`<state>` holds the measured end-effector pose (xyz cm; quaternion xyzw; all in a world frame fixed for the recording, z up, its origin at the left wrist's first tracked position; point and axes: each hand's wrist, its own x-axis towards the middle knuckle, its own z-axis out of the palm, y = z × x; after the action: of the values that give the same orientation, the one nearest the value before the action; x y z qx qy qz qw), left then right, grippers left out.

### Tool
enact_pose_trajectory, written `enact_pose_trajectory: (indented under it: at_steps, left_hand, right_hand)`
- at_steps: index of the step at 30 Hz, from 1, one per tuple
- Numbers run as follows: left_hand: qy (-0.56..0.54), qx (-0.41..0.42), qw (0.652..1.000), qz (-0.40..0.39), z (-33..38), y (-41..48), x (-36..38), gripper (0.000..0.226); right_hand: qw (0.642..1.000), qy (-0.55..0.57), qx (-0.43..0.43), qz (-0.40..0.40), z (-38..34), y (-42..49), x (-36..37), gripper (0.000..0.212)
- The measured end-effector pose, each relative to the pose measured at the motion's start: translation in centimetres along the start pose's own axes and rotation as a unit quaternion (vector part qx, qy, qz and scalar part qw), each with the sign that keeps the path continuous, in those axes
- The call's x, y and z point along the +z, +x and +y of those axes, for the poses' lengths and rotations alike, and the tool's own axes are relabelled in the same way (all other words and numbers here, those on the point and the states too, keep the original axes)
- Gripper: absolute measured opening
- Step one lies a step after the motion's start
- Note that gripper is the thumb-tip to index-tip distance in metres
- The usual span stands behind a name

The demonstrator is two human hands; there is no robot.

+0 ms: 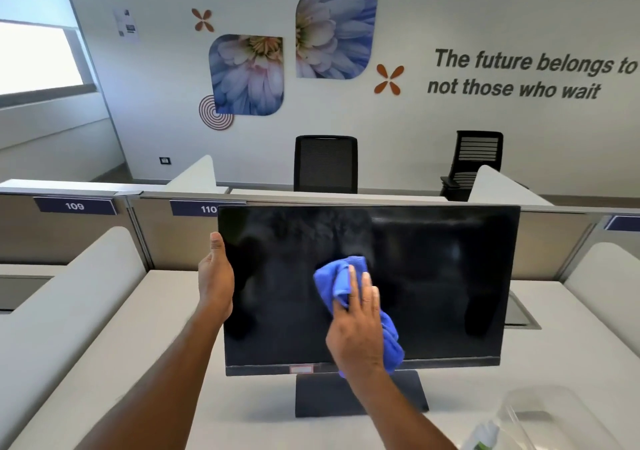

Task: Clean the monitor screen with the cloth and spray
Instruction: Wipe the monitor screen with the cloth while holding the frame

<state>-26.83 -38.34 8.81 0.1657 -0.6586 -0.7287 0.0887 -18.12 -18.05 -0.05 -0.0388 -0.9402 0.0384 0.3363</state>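
We see bright daylight from the window (pixel 38 58) — wide-angle bending at edges, hazy smears on the monitor screen (pixel 433 276).

White desk (pixel 242 411) w/ monitor (pixel 433 276), spray bottle (pixel 485 437) on it.

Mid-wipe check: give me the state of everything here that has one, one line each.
monitor: off, upright on its stand, smeared near the top
blue cloth: bunched, pressed against the screen
right hand: flat on the cloth
left hand: gripping the monitor's left edge
spray bottle: standing on the desk, untouched
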Motion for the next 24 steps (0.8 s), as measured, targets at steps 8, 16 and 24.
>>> enact_pose_trajectory:
  at_steps: [8,16,24]
  left_hand:
    - [-0.020,-0.003,1.000,0.003,0.2,-0.1,0.3,0.050]
    - [0.000,-0.033,0.998,0.047,-1.1,-1.1,0.1,0.091]
    - [0.017,-0.046,0.991,0.126,-2.3,-2.8,0.8,0.085]
  right_hand:
    - [0.963,0.014,0.266,-0.050,9.8,-0.1,-1.9,0.049]
    - [0.987,-0.016,0.104,-0.125,5.1,-1.0,0.2,0.059]
    - [0.998,0.005,0.038,-0.056,6.9,-1.6,-0.5,0.058]
